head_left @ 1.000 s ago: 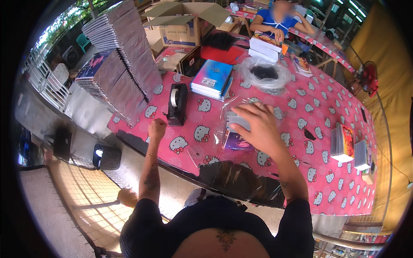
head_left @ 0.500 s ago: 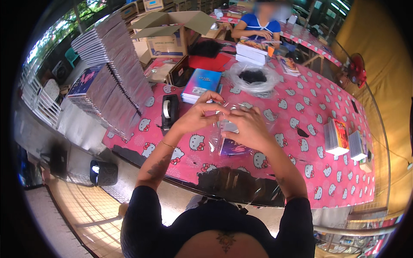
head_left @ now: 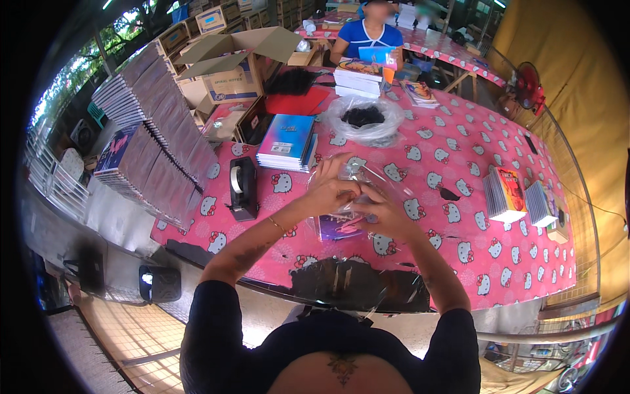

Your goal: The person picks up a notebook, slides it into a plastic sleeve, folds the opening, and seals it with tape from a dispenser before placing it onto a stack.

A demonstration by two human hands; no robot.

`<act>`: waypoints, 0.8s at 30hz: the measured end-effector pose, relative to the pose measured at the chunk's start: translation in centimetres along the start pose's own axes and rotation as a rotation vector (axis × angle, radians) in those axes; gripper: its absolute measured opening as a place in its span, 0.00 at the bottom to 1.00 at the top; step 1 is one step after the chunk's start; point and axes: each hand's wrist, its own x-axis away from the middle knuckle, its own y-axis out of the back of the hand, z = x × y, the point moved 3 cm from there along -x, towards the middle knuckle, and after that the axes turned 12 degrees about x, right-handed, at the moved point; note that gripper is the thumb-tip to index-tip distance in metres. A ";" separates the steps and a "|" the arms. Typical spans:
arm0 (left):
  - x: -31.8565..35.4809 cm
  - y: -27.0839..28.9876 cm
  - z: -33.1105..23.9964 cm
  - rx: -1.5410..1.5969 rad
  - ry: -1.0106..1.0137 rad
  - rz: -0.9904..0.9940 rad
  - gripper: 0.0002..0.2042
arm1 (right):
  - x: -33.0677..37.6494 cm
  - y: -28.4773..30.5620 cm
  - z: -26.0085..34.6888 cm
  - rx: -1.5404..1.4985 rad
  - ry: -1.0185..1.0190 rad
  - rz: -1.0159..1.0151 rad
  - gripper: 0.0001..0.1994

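Observation:
A purple notebook lies flat on the pink tablecloth in front of me, its far part hidden under my hands. Clear plastic film, a bag or wrapper, bunches up over its far end. My left hand pinches the film with thumb and forefinger while its other fingers reach outward. Close against it, my right hand is also closed on the film, its fingertips partly hidden by glare and folds. To the left of my hands stands a black tape dispenser; beyond it is a pile of blue notebooks.
Tall stacks of spiral notebooks rise at the left. An open carton and a plastic bag with black contents stand farther back. Small notebook piles sit at the right. Across the table, a person in blue handles a blue notebook.
My hands have drawn together over the notebook, and the film is more bunched between them. The person across now holds up a blue notebook. The whole view has shifted slightly.

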 end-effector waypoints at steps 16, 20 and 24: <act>-0.8 8.5 -5.7 0.408 0.341 -0.295 0.17 | -13.1 2.3 -3.9 -0.004 0.306 0.305 0.21; 5.4 5.3 2.0 0.720 0.839 0.028 0.35 | -11.0 6.9 -4.2 -0.827 -0.006 -0.076 0.19; 3.8 0.9 3.9 0.943 0.574 0.026 0.43 | -6.1 1.8 -6.5 -0.796 -0.402 0.016 0.23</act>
